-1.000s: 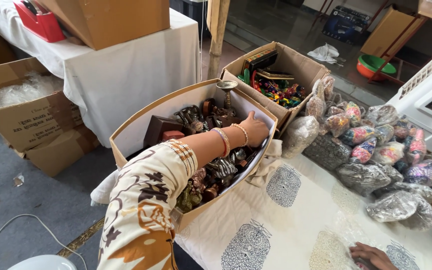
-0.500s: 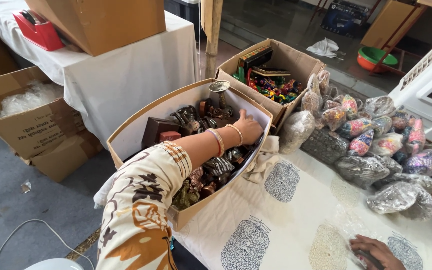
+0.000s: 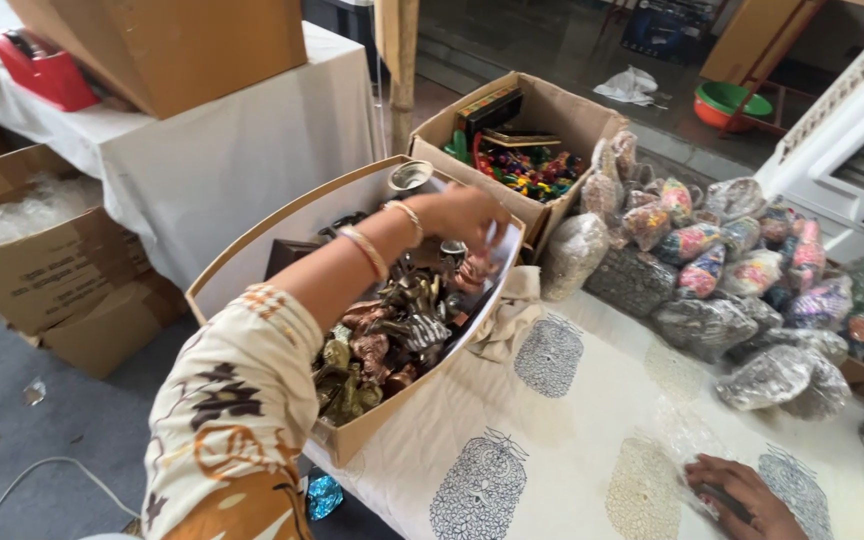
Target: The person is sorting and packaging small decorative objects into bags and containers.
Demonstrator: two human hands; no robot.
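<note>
Metal figurines (image 3: 392, 330) in cardboard box (image 3: 252, 250), left hand (image 3: 462, 212) reaching among them

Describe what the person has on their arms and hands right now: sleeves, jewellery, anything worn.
The left arm wears a cream sleeve printed with brown and orange floral shapes, ending at a striped cuff below the elbow. Two thin gold-coloured bangles sit at the wrist; the left hand is bare of gloves. The right hand shows only at the frame's lower edge, no sleeve or jewellery visible there.

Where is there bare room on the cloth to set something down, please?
The printed cloth is bare between the figurine box, the bag pile and the right hand. The box, under the left hand, and the pile are crowded.
</note>
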